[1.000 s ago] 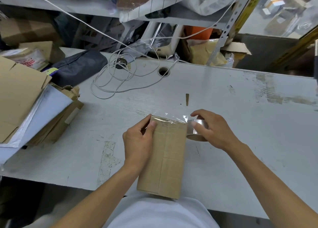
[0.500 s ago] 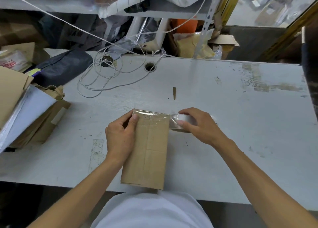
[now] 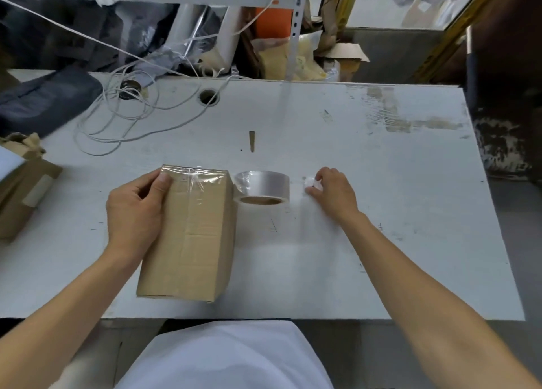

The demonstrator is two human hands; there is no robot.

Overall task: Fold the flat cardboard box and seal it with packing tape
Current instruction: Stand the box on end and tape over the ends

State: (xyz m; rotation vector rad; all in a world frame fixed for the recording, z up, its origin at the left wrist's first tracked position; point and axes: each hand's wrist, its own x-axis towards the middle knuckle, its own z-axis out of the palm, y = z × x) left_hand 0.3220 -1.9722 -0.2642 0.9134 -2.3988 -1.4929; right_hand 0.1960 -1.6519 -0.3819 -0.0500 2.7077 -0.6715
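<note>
step: sealing far end of box (image 3: 187, 236). left hand (image 3: 133, 212) grip curled round box edge, thumb on tape strip. right hand (image 3: 331, 193) pinches small white object, identity unclear. tape roll (image 3: 262, 187) free on desk (image 3: 381, 183), just beside box. next: likely sever tape, press down.

Box (image 3: 193, 236): matt brown corrugated cardboard. Tape roll (image 3: 263, 186): glossy clear plastic film, cardboard core. Table (image 3: 366, 212): scuffed white-painted surface.

Left hand (image 3: 133, 212): at 9 o'clock, fingers curled, thumb pressed flat, forearm running to 7 o'clock. Right hand (image 3: 331, 193): at 3 o'clock, fingertips pinched together, forearm to 5 o'clock.
</note>
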